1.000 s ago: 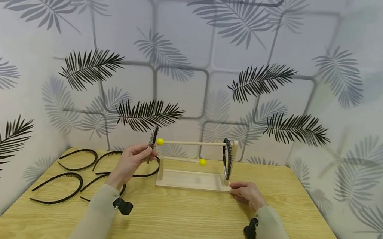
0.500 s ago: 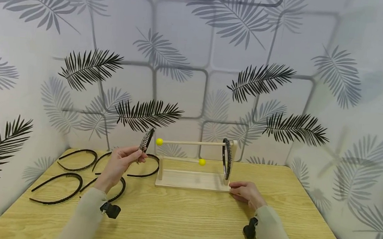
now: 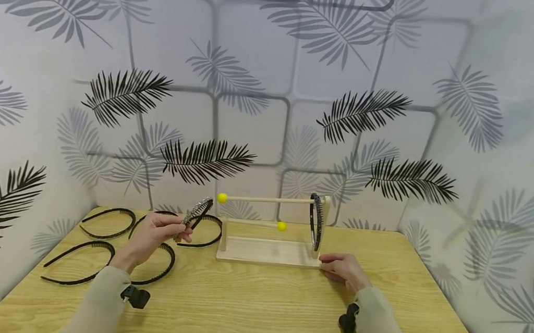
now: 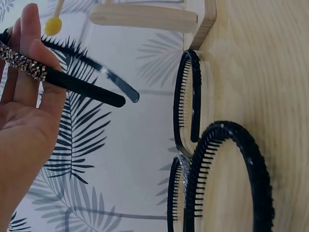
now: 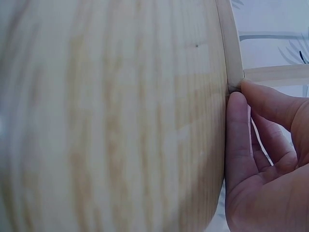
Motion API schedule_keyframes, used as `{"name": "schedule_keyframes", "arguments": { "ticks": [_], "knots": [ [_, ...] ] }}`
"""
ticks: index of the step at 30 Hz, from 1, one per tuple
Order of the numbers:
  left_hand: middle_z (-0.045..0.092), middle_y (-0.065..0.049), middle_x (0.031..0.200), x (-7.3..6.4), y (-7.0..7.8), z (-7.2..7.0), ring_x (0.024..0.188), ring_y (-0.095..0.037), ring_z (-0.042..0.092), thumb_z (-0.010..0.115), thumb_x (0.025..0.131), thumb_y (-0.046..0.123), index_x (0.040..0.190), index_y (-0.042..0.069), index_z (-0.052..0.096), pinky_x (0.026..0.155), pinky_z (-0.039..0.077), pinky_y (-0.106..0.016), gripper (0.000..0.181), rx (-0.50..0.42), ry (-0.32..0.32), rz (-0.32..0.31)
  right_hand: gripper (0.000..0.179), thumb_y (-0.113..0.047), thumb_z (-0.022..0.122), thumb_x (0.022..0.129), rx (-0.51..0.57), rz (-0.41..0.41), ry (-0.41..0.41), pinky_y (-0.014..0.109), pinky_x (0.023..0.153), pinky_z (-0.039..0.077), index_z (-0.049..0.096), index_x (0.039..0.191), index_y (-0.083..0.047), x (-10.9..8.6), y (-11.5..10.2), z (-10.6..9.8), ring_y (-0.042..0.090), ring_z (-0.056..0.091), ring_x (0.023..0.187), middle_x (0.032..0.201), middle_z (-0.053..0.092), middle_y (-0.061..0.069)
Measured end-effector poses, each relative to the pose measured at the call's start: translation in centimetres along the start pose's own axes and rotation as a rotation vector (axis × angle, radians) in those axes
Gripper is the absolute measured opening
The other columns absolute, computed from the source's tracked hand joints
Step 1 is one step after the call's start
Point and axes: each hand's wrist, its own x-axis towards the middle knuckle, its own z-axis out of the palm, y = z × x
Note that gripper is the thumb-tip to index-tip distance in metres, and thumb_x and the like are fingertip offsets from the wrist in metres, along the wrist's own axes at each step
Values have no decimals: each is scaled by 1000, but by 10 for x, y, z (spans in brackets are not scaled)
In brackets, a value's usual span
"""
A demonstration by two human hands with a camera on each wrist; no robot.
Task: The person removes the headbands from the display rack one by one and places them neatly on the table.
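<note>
My left hand (image 3: 151,233) pinches a toothed headband (image 3: 197,210) covered in glittering stones, tilted above the table at the left of a wooden stand. In the left wrist view, the headband's two plain black ends (image 4: 113,98) point away from the fingers. With thumb and fingertips, my right hand (image 3: 343,269) grips the front right corner of the stand's base (image 3: 265,251); the wood fills much of the right wrist view. On the stand's upper rod (image 3: 269,199), near the right post, hangs another dark headband (image 3: 316,222). The lower rod carries nothing.
Several black headbands lie on the table's left side, among them a near one (image 3: 111,261) and one beside the stand (image 3: 219,231). Yellow balls cap the upper rod's left end (image 3: 222,198) and the lower rod's right end (image 3: 281,226). Leaf-patterned walls enclose the table.
My left hand has moved left and down, away from the upper rod's yellow ball, and the stone-covered headband in it has tipped to the right. My right hand stays at the base corner.
</note>
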Motion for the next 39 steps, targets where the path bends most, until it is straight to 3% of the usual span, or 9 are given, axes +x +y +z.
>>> {"name": "schedule_keyframes", "arguments": {
  "ticks": [3, 8, 15, 22, 27, 32, 35, 39],
  "knots": [
    [77, -3, 94, -4, -4, -3, 84, -14, 73, 57, 99, 7, 110, -1, 73, 69, 54, -26, 21, -17, -35, -37, 33, 0, 67, 90, -6, 7, 0, 30, 80, 58, 65, 122, 5, 0, 0, 0, 9, 68, 85, 124, 64, 20],
    [76, 0, 98, -9, -10, -12, 88, -13, 72, 58, 98, 8, 114, -5, 69, 72, 54, -28, 23, -5, -88, -98, 33, 0, 67, 90, -5, 9, -2, 31, 80, 58, 65, 122, 4, 1, 2, -1, 9, 69, 85, 128, 62, 22],
    [74, -2, 100, -12, -14, -19, 93, -14, 68, 56, 99, 6, 114, -6, 69, 82, 55, -35, 23, 49, -272, -117, 32, 0, 67, 90, 1, 5, 3, 30, 79, 59, 65, 122, 4, 4, 0, -2, 9, 69, 84, 127, 62, 21],
    [74, 0, 101, -14, -18, -14, 92, -17, 69, 64, 93, 6, 112, -9, 69, 89, 54, -37, 24, 94, -377, -203, 33, 0, 66, 90, 3, 13, -3, 30, 80, 58, 65, 123, 4, 2, 0, -1, 9, 69, 85, 128, 62, 21],
    [73, 1, 101, -11, -23, -7, 85, -10, 68, 68, 89, 4, 109, -11, 70, 77, 56, -32, 25, 132, -500, -221, 32, 0, 67, 90, -2, 11, 3, 30, 79, 58, 65, 122, 4, 1, 0, -1, 8, 69, 84, 127, 62, 21],
    [74, 1, 96, -7, -30, 4, 70, -2, 57, 73, 84, 3, 104, -7, 73, 65, 48, -21, 22, 166, -616, -288, 32, -1, 67, 90, -12, 17, 2, 29, 79, 58, 66, 122, 3, 1, 0, -1, 8, 68, 84, 128, 62, 20],
    [75, 2, 93, -4, -32, 10, 67, -1, 54, 76, 79, 2, 101, -5, 75, 62, 46, -19, 23, 200, -661, -349, 32, -2, 68, 90, -18, 21, -2, 29, 78, 58, 67, 122, 2, 1, 1, -1, 8, 69, 85, 128, 62, 20],
    [76, -1, 90, 1, -33, 17, 70, -4, 62, 80, 76, 2, 99, -2, 76, 63, 50, -19, 24, 256, -693, -407, 32, -2, 68, 90, -14, 17, -3, 29, 78, 58, 66, 122, 3, 1, 0, -2, 8, 69, 85, 127, 63, 20]
  ]
}}
